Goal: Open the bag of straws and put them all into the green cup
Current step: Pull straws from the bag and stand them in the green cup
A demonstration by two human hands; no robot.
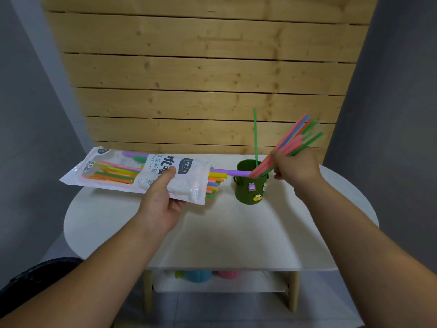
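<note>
**Straws being held at the cup, bag being gripped above the table**

A bundle of straws point(293, 140) is being grasped in the right hand point(296, 165), with the fingers curled closed around the middle of the bundle. The bundle is being held tilted, its lower ends reaching into the mouth of the green cup point(248, 188) and its upper ends fanning out up and to the right. Pink, blue and green straws are being held together in this grip. The right forearm is being extended from the lower right, with the wrist bent inward toward the cup.

The bag point(132, 172) is being pinched in the left hand point(163, 200), the thumb pressed on top of the printed face and the fingers tucked underneath. The bag is being kept roughly level above the white table point(212, 233), with its open end pointing right toward the cup. More straws are lying inside it, and their ends point(214, 185) are sticking out of the opening; a purple straw point(230, 172) is reaching furthest, right up to the cup's rim. The left forearm is being stretched in from the lower left.

A single thin green straw point(255, 133) is standing nearly upright in the cup, which is resting on the table just in front of the wooden slat wall point(201, 74)
</note>
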